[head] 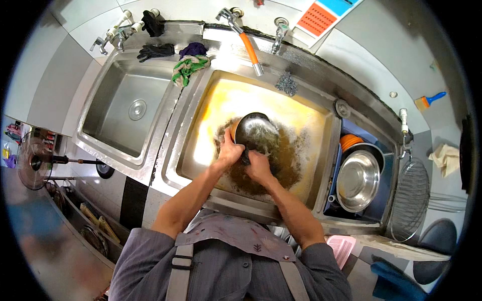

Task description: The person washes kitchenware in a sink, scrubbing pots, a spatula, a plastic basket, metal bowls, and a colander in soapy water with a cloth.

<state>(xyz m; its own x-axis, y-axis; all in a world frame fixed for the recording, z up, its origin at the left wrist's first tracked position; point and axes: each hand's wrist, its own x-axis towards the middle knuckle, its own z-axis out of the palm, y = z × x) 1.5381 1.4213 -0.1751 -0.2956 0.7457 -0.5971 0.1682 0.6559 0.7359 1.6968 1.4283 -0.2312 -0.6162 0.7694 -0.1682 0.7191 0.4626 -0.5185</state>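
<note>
My left hand grips the near left rim of a dark round pan, tilted over brownish, foamy water in the middle sink basin. Close beside it, my right hand is closed round something dark, perhaps a scouring pad, at the pan's near edge; most of it is hidden by my fingers. Above the basin hangs a faucet with an orange hose. A steel wool scrubber rests on the basin's far rim.
Left is a second steel basin, with a green and white cloth and a black glove near its rim. The right basin holds a steel bowl and orange dishes. A wire rack hangs further right.
</note>
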